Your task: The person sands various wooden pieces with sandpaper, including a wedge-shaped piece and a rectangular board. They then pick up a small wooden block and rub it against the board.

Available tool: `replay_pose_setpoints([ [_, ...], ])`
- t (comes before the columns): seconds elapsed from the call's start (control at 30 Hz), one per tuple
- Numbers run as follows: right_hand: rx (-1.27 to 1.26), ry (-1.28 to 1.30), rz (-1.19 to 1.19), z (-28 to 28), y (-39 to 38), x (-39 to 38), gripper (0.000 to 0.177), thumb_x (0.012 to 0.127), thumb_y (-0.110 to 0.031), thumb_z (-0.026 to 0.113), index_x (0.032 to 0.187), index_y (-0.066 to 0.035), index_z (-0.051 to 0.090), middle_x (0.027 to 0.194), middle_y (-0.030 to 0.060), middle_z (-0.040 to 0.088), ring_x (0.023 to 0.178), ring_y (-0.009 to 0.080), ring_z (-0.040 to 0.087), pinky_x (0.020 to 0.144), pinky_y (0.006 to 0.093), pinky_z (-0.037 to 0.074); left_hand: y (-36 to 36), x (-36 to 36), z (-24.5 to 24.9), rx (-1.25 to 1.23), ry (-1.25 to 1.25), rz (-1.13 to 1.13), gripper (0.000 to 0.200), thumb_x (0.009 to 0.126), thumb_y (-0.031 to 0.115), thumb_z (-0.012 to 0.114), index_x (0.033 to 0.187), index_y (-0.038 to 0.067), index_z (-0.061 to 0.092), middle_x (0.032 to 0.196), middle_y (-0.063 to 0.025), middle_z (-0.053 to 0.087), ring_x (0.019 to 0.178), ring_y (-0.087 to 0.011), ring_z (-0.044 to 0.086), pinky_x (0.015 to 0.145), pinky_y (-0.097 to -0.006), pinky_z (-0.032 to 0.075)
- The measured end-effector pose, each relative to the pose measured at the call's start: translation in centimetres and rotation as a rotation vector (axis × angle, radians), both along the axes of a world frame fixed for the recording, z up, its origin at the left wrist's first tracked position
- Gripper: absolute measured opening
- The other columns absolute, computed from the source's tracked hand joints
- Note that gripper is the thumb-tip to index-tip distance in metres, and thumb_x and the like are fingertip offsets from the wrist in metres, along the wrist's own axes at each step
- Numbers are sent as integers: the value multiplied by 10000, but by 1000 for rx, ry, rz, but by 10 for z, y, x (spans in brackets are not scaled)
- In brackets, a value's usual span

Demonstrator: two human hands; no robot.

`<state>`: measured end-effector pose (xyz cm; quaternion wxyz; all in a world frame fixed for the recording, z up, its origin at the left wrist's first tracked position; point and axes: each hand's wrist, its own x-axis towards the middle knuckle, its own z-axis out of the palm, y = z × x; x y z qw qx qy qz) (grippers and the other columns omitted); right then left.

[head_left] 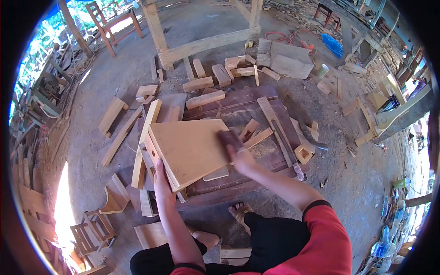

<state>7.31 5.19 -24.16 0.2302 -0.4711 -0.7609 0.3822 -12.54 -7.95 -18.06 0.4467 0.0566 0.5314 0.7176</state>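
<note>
A light wooden box-like piece with a broad flat panel [190,149] lies tilted over the low dark wooden board [208,198]. My left hand [162,181] is wrapped round its near left edge, fingers against the side. At the panel's right edge, my right hand [240,158] is closed on a dark brown block [229,140], which is blurred by motion. Just right of that block are small wooden offcuts [260,137] and a square piece with a hole [303,154]. A long pale wooden bar [147,142] stands out along the panel's left side.
Wood blocks [198,84] lie scattered beyond the board. A wooden frame [211,43] rises at the back, and a chair [112,25] stands back left. A curved dark tool [316,144] lies at right. Small wooden chair-like pieces [94,231] sit at lower left.
</note>
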Motion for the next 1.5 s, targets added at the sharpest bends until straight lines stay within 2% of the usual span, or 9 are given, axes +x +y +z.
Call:
replay_pose_setpoints([
  [0.1, -133, 76, 287, 57, -31, -24, 400, 848, -209, 462, 1199, -22, 413, 1122, 246, 485, 1014, 376, 493, 856, 398, 408, -3, -4, -6, 38, 9, 3, 536, 864, 409, 454, 1224, 18, 386, 1146, -123, 502, 1021, -207, 515, 852, -322, 430],
  [0.2, 454, 353, 538, 37, -42, -16, 353, 835, -138, 472, 1150, 19, 447, 1113, 223, 508, 1045, 354, 485, 884, 391, 384, -3, -8, -13, 169, -84, -69, 525, 853, 446, 443, 1208, 61, 418, 1118, -107, 520, 984, -218, 537, 810, -347, 462],
  [0.3, 490, 325, 659, 24, -28, 11, 352, 826, -93, 471, 1165, -1, 449, 1168, 201, 482, 1049, 342, 489, 890, 384, 384, -4, -10, -13, 67, -117, -43, 560, 836, 476, 456, 1229, 82, 395, 1176, -106, 477, 1041, -235, 497, 853, -383, 432],
  [0.53, 271, -167, 88, -33, 14, 49, 422, 874, -176, 367, 1287, -98, 325, 1232, 146, 440, 1147, 301, 412, 971, 358, 334, -2, 0, -4, 37, -22, -1, 636, 851, 436, 462, 1298, 19, 286, 1272, -128, 394, 1158, -231, 398, 950, -332, 335],
  [0.67, -252, -389, 108, 37, 11, 12, 461, 887, -224, 359, 1324, -121, 253, 1189, 171, 467, 1050, 345, 482, 937, 368, 370, -1, 3, 0, 79, -13, -18, 599, 866, 406, 450, 1287, 8, 300, 1263, -129, 403, 1147, -225, 411, 945, -328, 345],
  [0.93, 352, 376, 581, 60, -47, -18, 326, 841, -138, 478, 1136, -2, 463, 1151, 201, 482, 1082, 332, 463, 914, 386, 382, 0, -2, -6, 180, -90, -51, 516, 890, 359, 418, 1251, -3, 348, 1193, -127, 470, 1071, -216, 484, 894, -333, 402],
  [1.3, -229, 58, -426, -48, 24, 14, 357, 871, -254, 311, 1105, -71, 510, 1048, 229, 533, 1001, 383, 487, 827, 415, 398, 0, 13, 10, 37, 55, -32, 525, 879, 366, 443, 1216, -31, 375, 1123, -131, 508, 1014, -188, 517, 860, -299, 420],
  [1.37, 181, 202, -288, -46, 28, -2, 357, 885, -272, 309, 1148, -102, 479, 963, 242, 562, 921, 393, 524, 779, 423, 421, 0, 13, 12, 30, 80, -33, 519, 879, 362, 446, 1207, -36, 383, 1107, -130, 516, 1003, -183, 523, 850, -296, 426],
  [1.5, 112, 140, 129, 34, -18, -42, 356, 888, -266, 385, 1166, -55, 455, 771, 255, 581, 759, 402, 565, 687, 458, 438, -1, 12, 8, 51, 52, -3, 511, 884, 360, 440, 1201, -37, 391, 1105, -130, 517, 994, -186, 523, 841, -296, 429],
])
